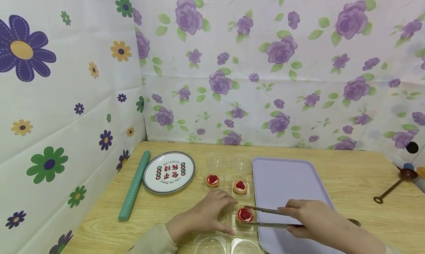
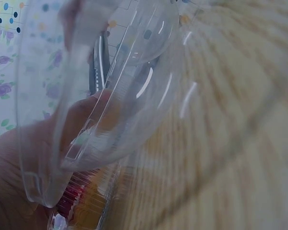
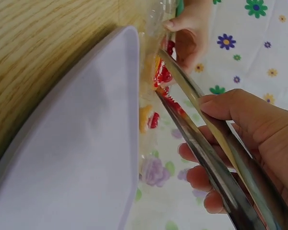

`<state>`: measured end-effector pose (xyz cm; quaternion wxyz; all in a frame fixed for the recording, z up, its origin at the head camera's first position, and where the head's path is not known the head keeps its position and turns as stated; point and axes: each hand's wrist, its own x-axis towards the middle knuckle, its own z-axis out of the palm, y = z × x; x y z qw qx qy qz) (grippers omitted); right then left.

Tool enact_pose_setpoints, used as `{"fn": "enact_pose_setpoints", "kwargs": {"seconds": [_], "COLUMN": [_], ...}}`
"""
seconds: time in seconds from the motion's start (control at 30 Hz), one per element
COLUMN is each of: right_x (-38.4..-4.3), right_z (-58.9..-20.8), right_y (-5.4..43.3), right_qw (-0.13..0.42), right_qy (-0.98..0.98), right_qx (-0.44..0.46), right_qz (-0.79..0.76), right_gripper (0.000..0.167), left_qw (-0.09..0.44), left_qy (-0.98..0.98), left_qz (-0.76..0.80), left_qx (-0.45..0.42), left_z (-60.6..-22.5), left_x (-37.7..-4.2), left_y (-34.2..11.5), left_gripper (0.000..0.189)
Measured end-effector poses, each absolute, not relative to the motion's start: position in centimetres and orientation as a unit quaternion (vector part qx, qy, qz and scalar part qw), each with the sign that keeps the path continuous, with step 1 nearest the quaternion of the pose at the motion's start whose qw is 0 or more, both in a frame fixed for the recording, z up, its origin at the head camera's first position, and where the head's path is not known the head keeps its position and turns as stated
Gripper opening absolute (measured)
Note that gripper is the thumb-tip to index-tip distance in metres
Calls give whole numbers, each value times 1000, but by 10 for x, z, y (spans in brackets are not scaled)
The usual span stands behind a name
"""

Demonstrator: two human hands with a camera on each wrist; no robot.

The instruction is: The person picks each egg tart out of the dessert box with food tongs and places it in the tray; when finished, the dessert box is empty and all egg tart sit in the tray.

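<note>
My right hand [image 1: 307, 220] grips metal tongs [image 3: 201, 139], whose tips lie on either side of a tart with red topping [image 1: 245, 215]. That tart sits at the right compartment of the nearer clear plastic container [image 1: 247, 232]. My left hand [image 1: 206, 213] rests over the container's left side, thumb and fingers spread in a curve, covering the left compartment. In the left wrist view, a transparent lid [image 2: 149, 96] stands in front of that hand. Two more tarts, one left [image 1: 213, 180] and one right [image 1: 240, 186], sit in the container farther back.
A lilac tray [image 1: 285, 184] lies right beside the containers. To the left are a round plate with printed characters [image 1: 170, 172] and a green rolling pin [image 1: 134, 187]. A dark ladle [image 1: 391, 187] lies at the far right. Patterned cloth [image 1: 232, 62] hangs behind the table.
</note>
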<state>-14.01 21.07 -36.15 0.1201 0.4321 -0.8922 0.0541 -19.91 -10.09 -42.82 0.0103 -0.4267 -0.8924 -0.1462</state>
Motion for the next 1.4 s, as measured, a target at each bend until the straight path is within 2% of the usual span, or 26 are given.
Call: {"fn": "enact_pose_setpoints", "kwargs": {"seconds": [0.6, 0.7, 0.9, 1.13, 1.4], "right_x": [-124, -123, -120, -115, -107], "right_z": [-358, -360, -365, -372, -384], "right_y": [253, 260, 276, 294, 311], "right_qw": [161, 151, 95, 124, 132], "right_qy": [-912, -917, -940, -934, -949], "right_qx": [372, 362, 321, 330, 284], "right_qz": [71, 70, 57, 56, 41], "right_gripper": [39, 39, 38, 37, 36], "left_qw": [2, 5, 6, 6, 6], "left_qy": [-894, -894, -894, -894, -895], "left_qz": [-146, -146, -148, -148, -142], "left_qx": [-423, -424, -424, -423, -423], "left_z": [-427, -427, -428, -428, -427], "left_x": [-198, -198, -199, -199, -199], "left_y": [-101, -101, -102, -101, -101], "left_gripper": [78, 78, 78, 77, 77]}}
